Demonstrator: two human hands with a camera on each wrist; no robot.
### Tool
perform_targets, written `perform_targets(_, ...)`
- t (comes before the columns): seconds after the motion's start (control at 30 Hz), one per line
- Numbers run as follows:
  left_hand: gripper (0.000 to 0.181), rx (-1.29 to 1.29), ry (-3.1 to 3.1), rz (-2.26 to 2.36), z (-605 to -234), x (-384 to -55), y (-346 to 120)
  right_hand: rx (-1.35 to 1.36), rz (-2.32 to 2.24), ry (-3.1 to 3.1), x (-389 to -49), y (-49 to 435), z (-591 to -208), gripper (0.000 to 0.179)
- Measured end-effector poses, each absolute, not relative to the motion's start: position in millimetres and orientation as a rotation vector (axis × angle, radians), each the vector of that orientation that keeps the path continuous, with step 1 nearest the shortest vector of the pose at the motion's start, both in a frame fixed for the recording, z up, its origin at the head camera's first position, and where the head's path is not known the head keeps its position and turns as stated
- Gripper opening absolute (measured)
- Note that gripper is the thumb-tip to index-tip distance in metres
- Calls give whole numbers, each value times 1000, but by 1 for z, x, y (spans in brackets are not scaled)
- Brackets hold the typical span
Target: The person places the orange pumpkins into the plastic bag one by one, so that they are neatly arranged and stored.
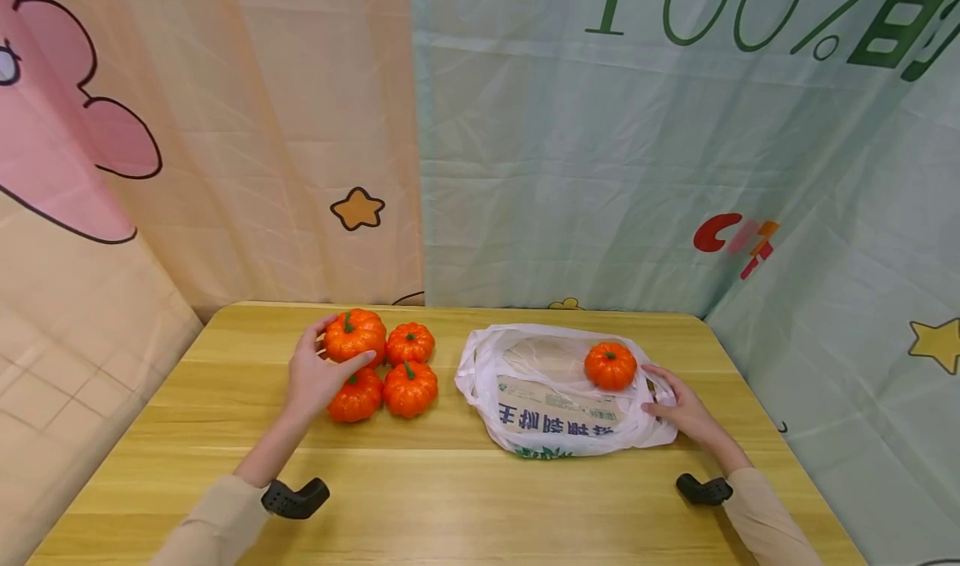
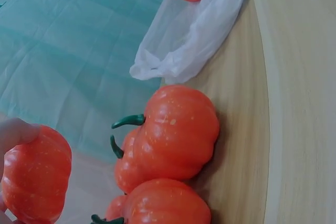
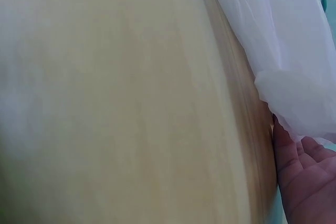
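Observation:
My left hand (image 1: 318, 374) grips a small orange pumpkin (image 1: 356, 333) with a green stem. In the left wrist view this pumpkin (image 2: 39, 177) is raised off the table, apart from the others. Close by stand a front-left pumpkin (image 1: 356, 396), a front-right pumpkin (image 1: 410, 389) and a back pumpkin (image 1: 410, 343). At the right, a white plastic bag (image 1: 480, 383) with printed lettering lies on its side. Another pumpkin (image 1: 611, 366) sits at the bag's right part. My right hand (image 1: 682, 408) pinches the bag's right edge; its fingertips are partly hidden by plastic in the right wrist view.
Everything stands on a wooden table (image 1: 450, 508). Printed curtains (image 1: 525, 174) hang behind the table and along its sides. A black wrist device (image 1: 295, 499) is strapped at the left sleeve, and a similar black device (image 1: 705, 489) at the right.

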State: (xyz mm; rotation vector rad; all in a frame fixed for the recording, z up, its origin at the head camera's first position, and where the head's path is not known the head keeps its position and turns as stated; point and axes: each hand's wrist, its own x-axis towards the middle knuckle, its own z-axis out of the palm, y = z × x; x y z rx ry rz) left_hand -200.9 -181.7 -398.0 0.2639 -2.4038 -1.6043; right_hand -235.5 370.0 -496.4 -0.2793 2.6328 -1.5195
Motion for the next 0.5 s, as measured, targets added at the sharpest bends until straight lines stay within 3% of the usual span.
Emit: perform_targets(0.5,83,90,-2387,-1681,-404,-213,-135,-286,-1521,2647,-236,371,-498,68)
